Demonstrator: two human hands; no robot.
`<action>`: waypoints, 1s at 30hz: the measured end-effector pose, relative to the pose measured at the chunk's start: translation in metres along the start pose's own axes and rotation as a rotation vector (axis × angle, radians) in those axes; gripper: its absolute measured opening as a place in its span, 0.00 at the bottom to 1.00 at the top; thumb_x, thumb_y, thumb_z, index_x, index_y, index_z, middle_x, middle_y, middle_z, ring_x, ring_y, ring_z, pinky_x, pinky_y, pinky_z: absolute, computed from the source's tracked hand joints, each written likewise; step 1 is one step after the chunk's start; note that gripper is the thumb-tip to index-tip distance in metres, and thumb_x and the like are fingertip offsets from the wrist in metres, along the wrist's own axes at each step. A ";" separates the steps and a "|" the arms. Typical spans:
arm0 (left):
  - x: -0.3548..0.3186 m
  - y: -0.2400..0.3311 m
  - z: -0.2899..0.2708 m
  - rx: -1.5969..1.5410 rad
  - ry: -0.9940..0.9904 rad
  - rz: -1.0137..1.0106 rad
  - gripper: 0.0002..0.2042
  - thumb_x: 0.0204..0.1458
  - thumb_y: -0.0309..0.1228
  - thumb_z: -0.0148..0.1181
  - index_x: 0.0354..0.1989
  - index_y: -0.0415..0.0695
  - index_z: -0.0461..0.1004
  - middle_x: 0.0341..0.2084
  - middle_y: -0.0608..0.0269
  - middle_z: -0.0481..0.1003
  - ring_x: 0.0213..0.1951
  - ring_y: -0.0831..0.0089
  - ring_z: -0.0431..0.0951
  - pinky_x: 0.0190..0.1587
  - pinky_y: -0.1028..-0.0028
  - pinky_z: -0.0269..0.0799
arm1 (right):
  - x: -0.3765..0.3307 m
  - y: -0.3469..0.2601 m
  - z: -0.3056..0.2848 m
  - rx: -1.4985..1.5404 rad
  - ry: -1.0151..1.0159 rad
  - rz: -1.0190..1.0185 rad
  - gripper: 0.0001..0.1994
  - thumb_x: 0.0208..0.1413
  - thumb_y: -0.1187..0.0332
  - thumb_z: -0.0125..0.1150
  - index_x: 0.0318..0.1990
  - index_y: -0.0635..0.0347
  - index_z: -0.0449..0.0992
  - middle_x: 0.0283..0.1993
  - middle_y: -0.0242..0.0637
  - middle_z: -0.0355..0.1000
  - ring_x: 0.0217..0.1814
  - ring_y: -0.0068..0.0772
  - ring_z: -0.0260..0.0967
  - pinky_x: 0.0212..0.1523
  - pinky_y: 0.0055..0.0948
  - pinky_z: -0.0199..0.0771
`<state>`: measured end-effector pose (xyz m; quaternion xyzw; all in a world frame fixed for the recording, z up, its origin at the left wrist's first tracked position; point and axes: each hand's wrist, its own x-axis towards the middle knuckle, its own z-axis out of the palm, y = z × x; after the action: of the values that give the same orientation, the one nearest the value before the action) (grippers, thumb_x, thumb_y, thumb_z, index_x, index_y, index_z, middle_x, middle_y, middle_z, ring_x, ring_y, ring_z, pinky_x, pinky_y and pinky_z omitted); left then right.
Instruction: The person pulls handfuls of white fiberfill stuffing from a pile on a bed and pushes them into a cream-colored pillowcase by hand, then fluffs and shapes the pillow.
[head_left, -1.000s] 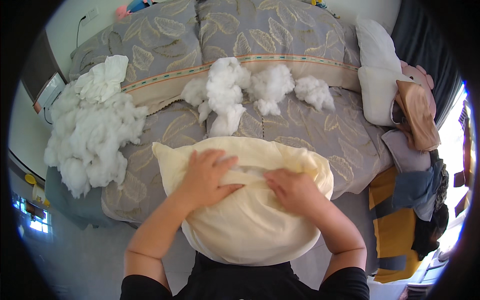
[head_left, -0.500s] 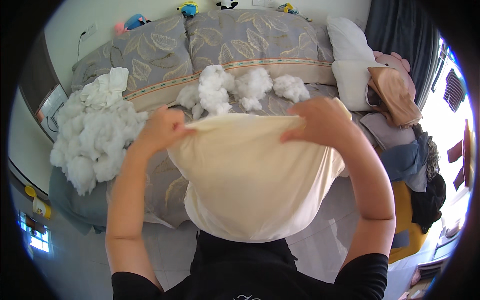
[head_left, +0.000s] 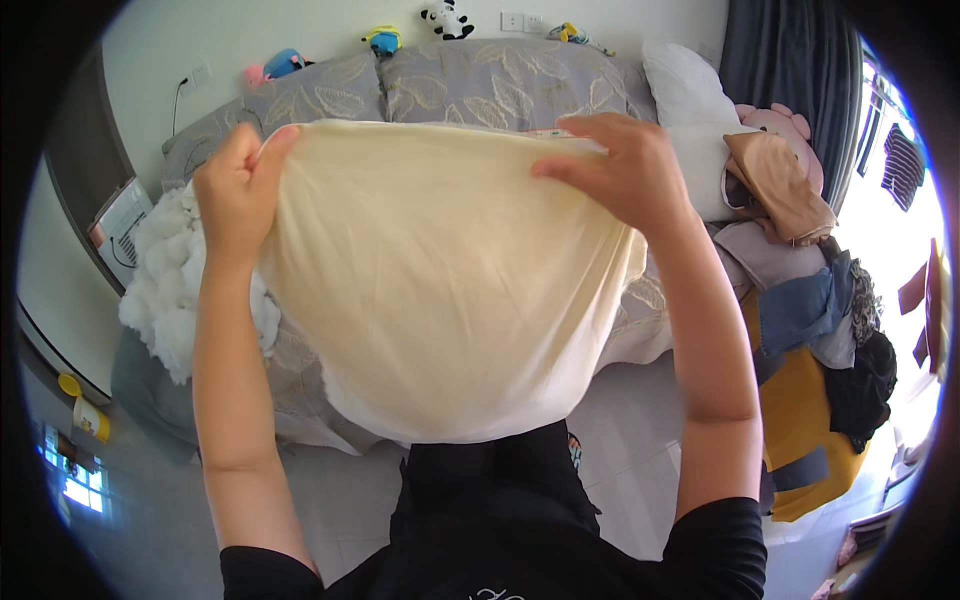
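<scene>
A large cream cloth [head_left: 450, 275], baggy and lightly creased, hangs stretched between my two hands in front of the sofa. My left hand [head_left: 236, 195] is closed on its upper left corner, thumb pressed along the edge. At the upper right, my right hand [head_left: 640, 172] grips the cloth's top edge, with the thumb on the near side and the fingers over the rim. The lower part sags in a rounded curve above my legs. Whether it is a single layer or a cover with two layers, I cannot tell.
Behind the cloth stands a grey leaf-patterned sofa [head_left: 500, 80]. White fluffy stuffing [head_left: 160, 285] is heaped at its left end. On the right are a white pillow [head_left: 688, 85], a tan cloth [head_left: 775, 185] and piled clothes [head_left: 805, 310]. Small plush toys [head_left: 446, 20] line the sofa top.
Both hands have risen and my left has moved further left, spreading the cloth wider and higher. It now covers the stuffing clumps that showed on the middle of the sofa.
</scene>
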<state>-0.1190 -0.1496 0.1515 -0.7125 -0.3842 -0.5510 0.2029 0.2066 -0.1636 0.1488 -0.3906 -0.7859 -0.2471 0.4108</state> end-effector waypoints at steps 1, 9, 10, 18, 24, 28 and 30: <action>0.001 0.000 -0.002 -0.004 -0.005 0.009 0.20 0.48 0.30 0.62 0.15 0.40 0.55 0.11 0.66 0.51 0.17 0.77 0.49 0.19 0.75 0.50 | 0.000 0.003 0.002 -0.011 0.038 -0.004 0.24 0.36 0.50 0.68 0.39 0.55 0.78 0.36 0.41 0.74 0.37 0.41 0.73 0.38 0.33 0.72; 0.035 0.005 0.003 0.032 0.183 0.044 0.22 0.48 0.32 0.61 0.15 0.41 0.52 0.09 0.61 0.50 0.15 0.72 0.48 0.17 0.74 0.51 | 0.040 0.016 -0.008 -0.170 -0.299 0.063 0.18 0.51 0.49 0.52 0.27 0.53 0.76 0.28 0.39 0.73 0.35 0.46 0.71 0.34 0.43 0.70; 0.039 -0.002 0.009 0.055 0.129 0.101 0.22 0.47 0.33 0.62 0.15 0.41 0.52 0.09 0.61 0.51 0.15 0.73 0.48 0.16 0.74 0.50 | 0.036 0.019 0.004 -0.120 -0.269 0.018 0.18 0.52 0.49 0.52 0.25 0.54 0.75 0.27 0.39 0.73 0.34 0.45 0.70 0.33 0.43 0.70; 0.053 -0.002 0.022 0.137 0.091 0.115 0.22 0.46 0.35 0.63 0.14 0.42 0.54 0.06 0.64 0.54 0.13 0.73 0.51 0.38 0.73 0.65 | 0.041 0.004 0.006 0.014 0.043 0.009 0.19 0.50 0.52 0.56 0.19 0.59 0.70 0.18 0.42 0.68 0.22 0.48 0.66 0.24 0.41 0.65; -0.002 0.042 0.040 -0.158 -0.222 0.026 0.31 0.39 0.47 0.67 0.50 0.45 0.63 0.45 0.57 0.69 0.52 0.63 0.66 0.54 0.65 0.59 | -0.009 -0.015 0.063 0.076 0.033 0.148 0.15 0.49 0.56 0.59 0.19 0.56 0.72 0.17 0.40 0.67 0.18 0.43 0.64 0.20 0.37 0.63; -0.099 0.055 0.095 0.180 -0.960 0.141 0.48 0.28 0.66 0.60 0.59 0.51 0.56 0.50 0.55 0.66 0.58 0.53 0.58 0.54 0.36 0.42 | -0.098 -0.032 0.136 -0.123 -0.287 0.079 0.09 0.51 0.59 0.53 0.24 0.51 0.70 0.21 0.31 0.69 0.22 0.33 0.69 0.20 0.33 0.68; -0.145 0.041 0.119 0.239 -1.123 0.168 0.44 0.32 0.65 0.56 0.60 0.57 0.57 0.50 0.53 0.65 0.58 0.51 0.57 0.54 0.36 0.43 | -0.152 -0.037 0.164 -0.048 -0.441 0.082 0.04 0.48 0.68 0.49 0.28 0.54 0.70 0.23 0.36 0.71 0.24 0.35 0.72 0.22 0.34 0.70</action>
<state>-0.0267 -0.1366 -0.0161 -0.8959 -0.4345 -0.0234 0.0900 0.1564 -0.1305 -0.0698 -0.4766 -0.8340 -0.1573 0.2291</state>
